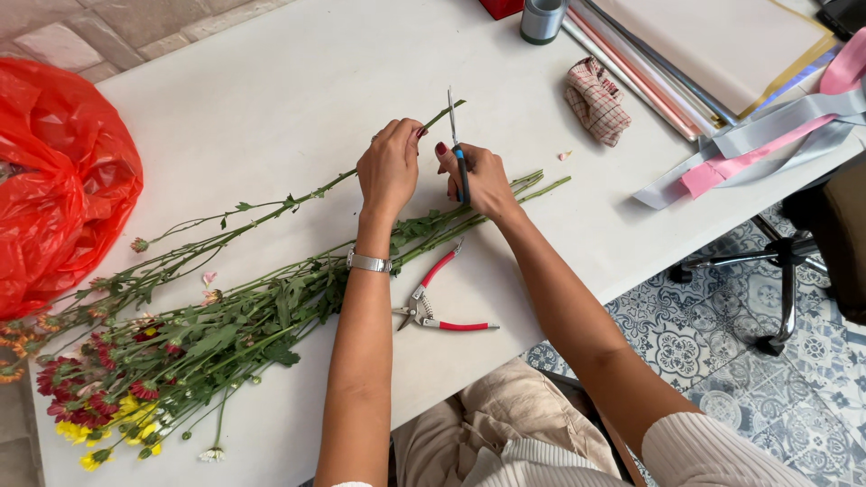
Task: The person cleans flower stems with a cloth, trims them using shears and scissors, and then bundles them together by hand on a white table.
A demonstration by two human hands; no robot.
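blue-handled scissors (pixel 458 149): gripped in the right hand (pixel 483 180), fingers curled through the handle, blades pointing up and away; the tips stand just beside the cut end of the stem, so the blades meet it near its bare tip.
right hand: closed around the scissor handle, wrist resting low over the other stems; looks steadied against the table for a clean snip.
left hand (pixel 390 167): fingers pinched on a single flower stem (pixel 271 209), just below the scissors; the grip holds the stem taut and lifted off the table, clear of the rest.
single flower stem: long, thin, green, running from the pinch down-left to small buds near the red bag; separated from the bunch, probably so only it gets trimmed.
wristwatch (pixel 369 262): silver band on the left wrist.
flower bunch (pixel 180 347): red and yellow chrysanthemum-type blooms lying flat, heads at lower left, stem ends fanned under the right wrist, all laid the same way so the ends come to hand.
red-handled pruning snips (pixel 442 311): lying open on the table just beside the bunch, between the forearms, within reach but untouched.
white table (pixel 271 81): bears everything.
red plastic bag (pixel 59 171): crumpled at the left edge.
checked cloth (pixel 596 99): bunched, well apart at upper right.
ribbons (pixel 767 135): grey and pink, trailing over the right edge.
wrapping sheets (pixel 722 41): stacked flat at upper right.
tape roll (pixel 542 20): grey, at the top edge.
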